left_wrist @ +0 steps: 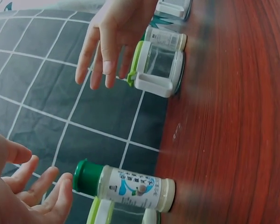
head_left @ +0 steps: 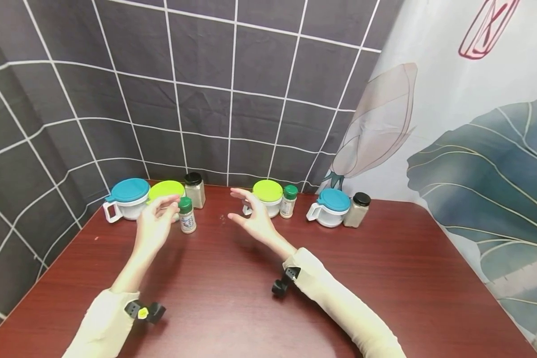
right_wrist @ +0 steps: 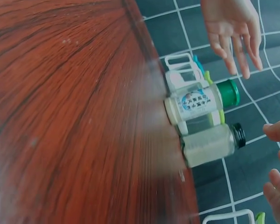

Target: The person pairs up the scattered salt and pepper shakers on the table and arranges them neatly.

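My left hand [head_left: 155, 222] hovers at the left, fingers loosely bent and holding nothing. Just right of its fingertips stands a green-capped seasoning shaker [head_left: 187, 219], upright; in the left wrist view the fingertips come close to its green cap [left_wrist: 87, 177]. Behind that hand is a lime-lidded jar [head_left: 166, 189], partly hidden. The right hand [head_left: 258, 223] is spread and empty, its thumb and fingers apart, in front of a second lime-lidded jar [head_left: 268, 194] with a handle. Beside this jar stands another green-capped shaker [head_left: 288, 201].
At far left is a blue-lidded jar [head_left: 130, 199] with a white handle. A black-capped bottle [head_left: 195, 190] stands behind the left shaker. Further right are a blue-lidded jar [head_left: 330, 209] and a black-capped bottle [head_left: 357, 210]. A dark gridded curtain [head_left: 206, 114] hangs behind the wooden table [head_left: 232, 298].
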`<action>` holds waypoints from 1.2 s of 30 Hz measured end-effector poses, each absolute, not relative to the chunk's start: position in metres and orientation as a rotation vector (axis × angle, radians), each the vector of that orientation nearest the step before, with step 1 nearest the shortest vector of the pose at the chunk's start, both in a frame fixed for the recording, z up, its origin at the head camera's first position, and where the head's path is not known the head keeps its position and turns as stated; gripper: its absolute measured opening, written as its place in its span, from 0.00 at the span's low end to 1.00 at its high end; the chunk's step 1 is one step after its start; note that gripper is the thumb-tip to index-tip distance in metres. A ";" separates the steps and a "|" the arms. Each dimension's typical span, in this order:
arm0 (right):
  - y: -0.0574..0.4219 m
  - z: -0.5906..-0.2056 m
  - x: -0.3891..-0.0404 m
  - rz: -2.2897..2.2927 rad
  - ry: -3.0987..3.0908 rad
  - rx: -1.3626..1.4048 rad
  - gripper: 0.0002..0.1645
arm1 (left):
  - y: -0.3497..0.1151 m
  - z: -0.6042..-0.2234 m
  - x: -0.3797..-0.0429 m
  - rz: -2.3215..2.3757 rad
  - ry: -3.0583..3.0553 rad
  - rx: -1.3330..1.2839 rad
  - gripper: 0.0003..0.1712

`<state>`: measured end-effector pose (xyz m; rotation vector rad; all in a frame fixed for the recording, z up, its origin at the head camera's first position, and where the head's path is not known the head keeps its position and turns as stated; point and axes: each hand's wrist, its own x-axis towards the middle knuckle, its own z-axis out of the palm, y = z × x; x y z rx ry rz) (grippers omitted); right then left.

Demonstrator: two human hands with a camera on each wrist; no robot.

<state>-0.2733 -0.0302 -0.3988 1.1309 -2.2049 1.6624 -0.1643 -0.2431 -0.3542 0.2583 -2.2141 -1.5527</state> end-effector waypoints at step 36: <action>-0.089 -0.400 -0.271 1.755 -2.250 1.216 0.37 | -0.275 -0.364 -0.159 -1.360 -2.175 0.534 0.21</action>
